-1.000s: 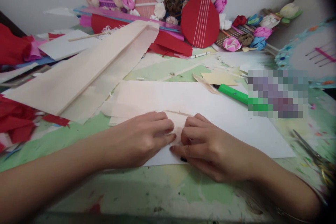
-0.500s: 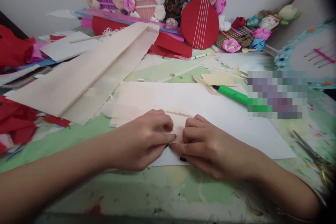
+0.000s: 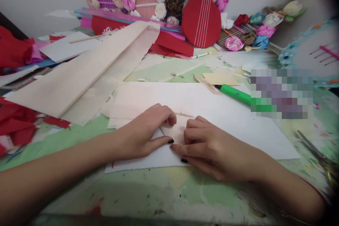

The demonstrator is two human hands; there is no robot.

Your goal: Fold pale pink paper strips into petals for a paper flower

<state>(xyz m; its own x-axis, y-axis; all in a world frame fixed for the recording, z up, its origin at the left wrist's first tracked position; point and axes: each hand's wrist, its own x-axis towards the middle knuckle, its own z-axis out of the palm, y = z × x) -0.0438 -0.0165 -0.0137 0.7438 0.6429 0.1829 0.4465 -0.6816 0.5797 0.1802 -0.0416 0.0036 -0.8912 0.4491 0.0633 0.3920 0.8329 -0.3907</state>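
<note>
Between my hands, a small piece of pale peach crepe paper [image 3: 179,124] lies folded on a large white sheet [image 3: 246,134]. My left hand [image 3: 144,134] rests at its left side, with the thumb stretched out apart from the curled fingers and nothing visible in its grasp. At the near tip of the piece, my right hand [image 3: 212,148] is closed, its index finger pressing down on the paper and the other fingers folded in. Part of the crepe paper is hidden under both hands. More pale strips [image 3: 124,111] lie behind my left hand.
A long folded peach sheet [image 3: 87,74] lies at the left, beside red paper scraps [image 3: 17,123]. To the right are a green-handled cutter [image 3: 235,94], partly blurred out, and scissors [image 3: 315,152]. Paper-flower crafts and a red lute-shaped piece [image 3: 201,21] stand against the wall.
My left hand has shifted slightly left and opened, its thumb drawing away from the fingers, uncovering more of the white sheet. My right hand has stayed in place on the crepe paper.
</note>
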